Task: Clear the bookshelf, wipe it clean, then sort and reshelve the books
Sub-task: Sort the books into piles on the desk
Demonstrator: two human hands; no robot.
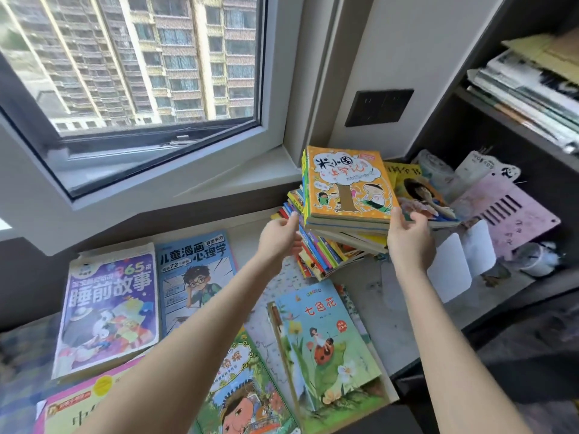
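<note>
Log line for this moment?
right hand: grips orange book | left hand: open, by stack | desk: books lying flat

— What colour is the top book point(347, 186), by the right hand point(407, 236)?
— Orange, dotted white, with a white cloud and a brown tree.
— Beyond that hand?
— A yellow book point(407, 180), then a pale pink board point(517, 227) with dark slots.
— Beside the left hand point(279, 236)?
— The pile point(316, 255): spines in red, blue, yellow and green stripes.
— Left of the left arm?
— A purple book point(109, 305) with white letters, and a blue book point(194, 270) with comic panels.
— Between the arms?
— A green book point(326, 339), sky-blue on top, with a red, black-spotted ladybird.
</note>
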